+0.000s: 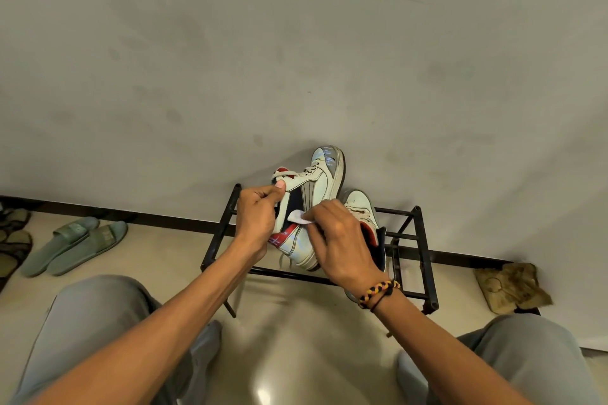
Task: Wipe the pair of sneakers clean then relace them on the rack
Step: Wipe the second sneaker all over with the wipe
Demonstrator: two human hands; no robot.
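Observation:
A white high-top sneaker point(320, 181) with red and navy trim is lifted above the black metal rack point(424, 260), toe pointing up toward the wall. My left hand point(258, 215) grips its collar and tongue, thumb on top. My right hand point(335, 240) pinches a small white wipe point(297, 217) and presses it against the sneaker's navy side. The second sneaker point(360, 207) stands on the rack just behind my right hand, partly hidden by it.
A pair of green slides point(75, 243) lies on the floor at the left, with darker sandals point(13, 240) at the far left edge. A crumpled brown cloth point(511, 286) sits right of the rack. The wall stands close behind the rack. My knees frame the bottom.

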